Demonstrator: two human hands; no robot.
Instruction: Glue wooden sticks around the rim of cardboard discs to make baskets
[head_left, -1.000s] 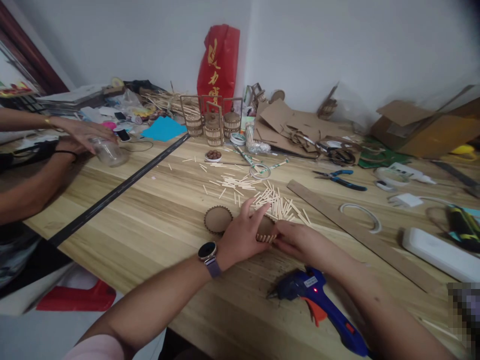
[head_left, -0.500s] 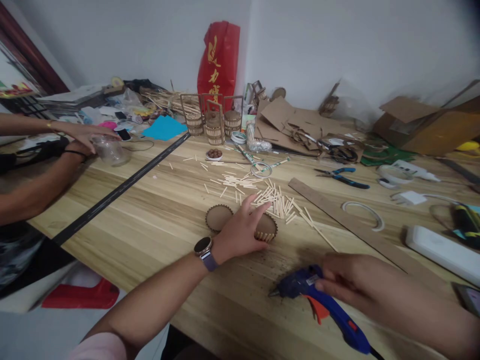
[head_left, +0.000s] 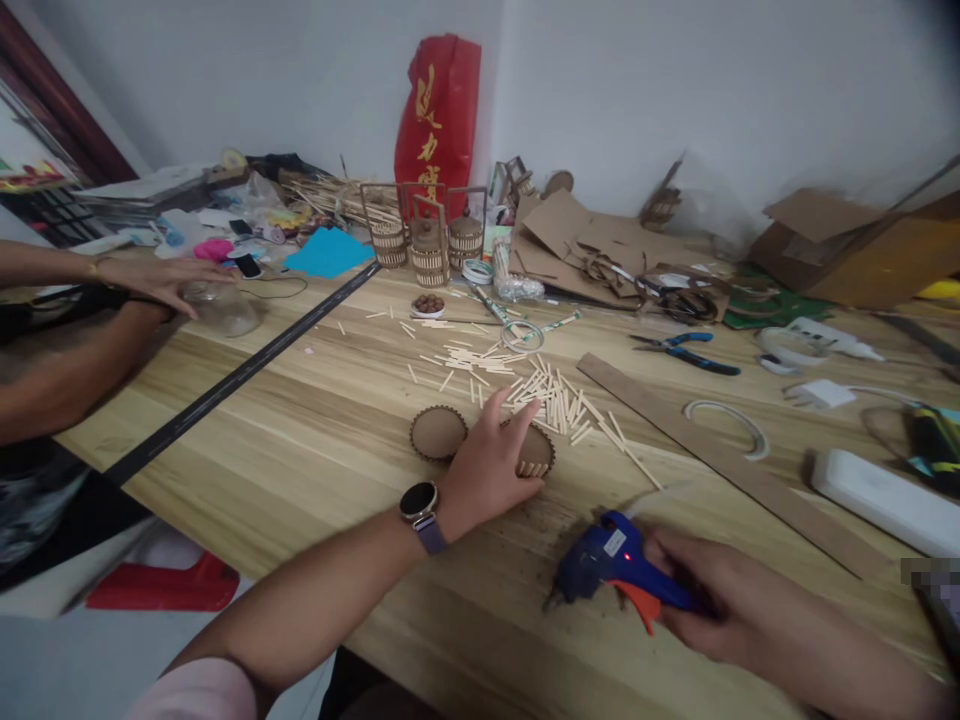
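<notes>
My left hand (head_left: 491, 468) spans a round cardboard tray (head_left: 537, 450), thumb at its near wall and fingers spread toward the far side. Short sticks line part of that tray's rim; my hand covers its left part. A second round tray (head_left: 438, 434) with a scalloped rim sits just left of my fingers. In my right hand (head_left: 697, 590) is a blue glue gun (head_left: 600, 560), gripped by its handle, with an orange trigger and a small red light. Its nozzle points down and left over the table. Many short wooden sticks (head_left: 551, 400) lie loose beyond my left hand.
A co-worker's hand (head_left: 161, 280) rests at a clear jar (head_left: 225, 308) on the left. Small stick baskets (head_left: 429, 255) with handles stand before a red bag (head_left: 439, 120). Pliers (head_left: 686, 352), a cardboard strip (head_left: 712, 455) and a white power strip (head_left: 885, 505) lie right.
My right hand has shifted its hold down onto the glue gun's handle, and the gun has turned slightly. My left hand stays at the same tray.
</notes>
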